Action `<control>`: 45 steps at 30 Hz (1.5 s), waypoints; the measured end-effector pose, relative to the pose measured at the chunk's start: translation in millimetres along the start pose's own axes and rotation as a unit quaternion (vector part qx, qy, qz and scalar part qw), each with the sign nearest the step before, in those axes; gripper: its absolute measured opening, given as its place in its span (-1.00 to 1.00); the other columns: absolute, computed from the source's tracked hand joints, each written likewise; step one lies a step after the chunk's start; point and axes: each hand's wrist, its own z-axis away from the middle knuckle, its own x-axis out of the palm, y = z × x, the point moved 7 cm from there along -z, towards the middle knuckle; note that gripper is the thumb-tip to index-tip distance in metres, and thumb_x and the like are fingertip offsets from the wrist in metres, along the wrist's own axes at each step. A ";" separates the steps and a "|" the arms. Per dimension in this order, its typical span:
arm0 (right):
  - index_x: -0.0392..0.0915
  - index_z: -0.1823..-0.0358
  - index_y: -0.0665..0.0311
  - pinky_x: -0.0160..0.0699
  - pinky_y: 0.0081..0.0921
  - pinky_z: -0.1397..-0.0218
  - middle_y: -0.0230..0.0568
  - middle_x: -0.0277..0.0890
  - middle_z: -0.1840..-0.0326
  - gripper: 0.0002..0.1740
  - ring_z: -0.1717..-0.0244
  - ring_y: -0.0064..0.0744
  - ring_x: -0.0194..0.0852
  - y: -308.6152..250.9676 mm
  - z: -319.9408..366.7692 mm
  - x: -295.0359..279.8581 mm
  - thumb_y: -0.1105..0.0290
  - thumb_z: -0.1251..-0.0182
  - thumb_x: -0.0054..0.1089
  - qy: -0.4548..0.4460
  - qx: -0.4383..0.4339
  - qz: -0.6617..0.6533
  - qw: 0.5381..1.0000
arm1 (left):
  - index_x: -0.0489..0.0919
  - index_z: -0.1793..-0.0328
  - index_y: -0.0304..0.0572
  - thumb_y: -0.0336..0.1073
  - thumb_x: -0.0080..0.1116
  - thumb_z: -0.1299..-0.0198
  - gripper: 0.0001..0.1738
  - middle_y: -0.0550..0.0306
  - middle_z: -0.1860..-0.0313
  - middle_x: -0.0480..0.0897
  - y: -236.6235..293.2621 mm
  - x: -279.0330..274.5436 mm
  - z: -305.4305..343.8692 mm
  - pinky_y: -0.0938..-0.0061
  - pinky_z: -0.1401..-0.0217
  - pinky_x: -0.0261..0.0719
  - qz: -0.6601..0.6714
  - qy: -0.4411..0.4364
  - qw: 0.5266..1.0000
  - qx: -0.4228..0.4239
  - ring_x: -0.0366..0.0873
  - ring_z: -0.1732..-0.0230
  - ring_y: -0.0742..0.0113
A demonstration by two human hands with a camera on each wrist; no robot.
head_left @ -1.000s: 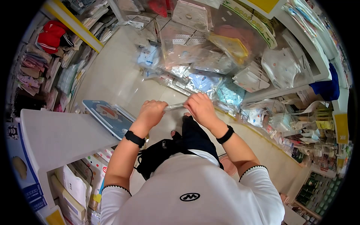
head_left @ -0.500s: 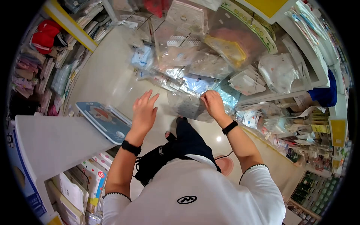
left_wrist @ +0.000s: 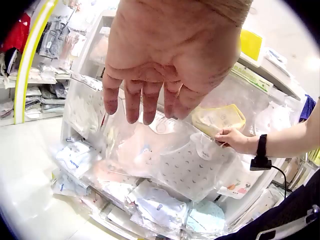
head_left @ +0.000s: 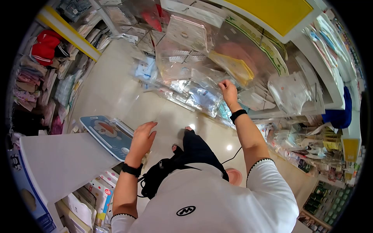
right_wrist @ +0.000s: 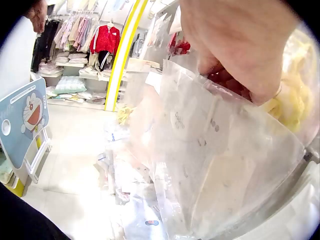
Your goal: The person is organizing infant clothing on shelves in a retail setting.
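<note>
Up at the display rack (head_left: 182, 73) we see the right hand (head_left: 228, 90) raised high, and its fingers (right_wrist: 225, 75) pinch the top edge of a clear packet (right_wrist: 215, 165) with a pale printed garment inside. The packet hangs down from that pinch, right against the other clear packets on the rack and just beside a yellow packet (head_left: 233, 66). We spot more packets heaped low at the foot of the rack, on the shiny floor (head_left: 112, 85). Down on the other side, the left hand (head_left: 142, 138) hovers in the air with nothing in it, palm turned down, fingers (left_wrist: 132, 102) straight and slightly spread, well apart from the packet. Just beside it we have a blue cartoon board (head_left: 107, 134) standing at the edge of the white counter (head_left: 58, 159). A black bag (head_left: 159, 174) hangs at the person's front.
</note>
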 end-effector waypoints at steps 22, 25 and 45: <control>0.48 0.42 0.28 0.41 -0.27 0.25 -0.01 0.51 0.40 -0.87 0.31 0.01 0.46 22.0 -41.1 -0.7 0.36 -0.13 0.08 0.029 -0.019 0.090 0.995 | 0.56 0.27 -0.25 -0.37 0.05 -0.10 -0.86 -0.05 0.49 0.60 2.0 5.2 -48.3 0.23 0.24 0.48 0.037 -0.010 0.997 -0.065 0.54 0.38 -0.05; 0.49 0.41 0.24 0.42 -0.24 0.25 -0.05 0.51 0.42 -0.90 0.32 -0.01 0.47 16.3 -43.4 -4.5 0.37 -0.11 0.08 0.030 -0.039 0.124 0.991 | 0.55 0.31 -0.30 -0.37 0.03 -0.12 -0.85 -0.07 0.28 0.61 22.5 -5.8 -52.5 0.30 0.22 0.49 -0.019 0.010 1.000 -0.015 0.54 0.32 -0.05; 0.40 0.02 0.18 0.42 -0.24 0.06 -0.16 0.35 0.03 -0.64 0.10 -0.07 0.41 -15.3 46.6 -68.0 0.50 -0.09 0.02 -0.009 -0.073 0.100 0.992 | 0.51 0.42 -0.23 -0.34 0.14 -0.03 -0.89 0.03 0.08 0.53 61.1 -5.0 -48.8 0.23 0.09 0.39 -0.020 0.039 0.995 0.089 0.48 0.14 -0.02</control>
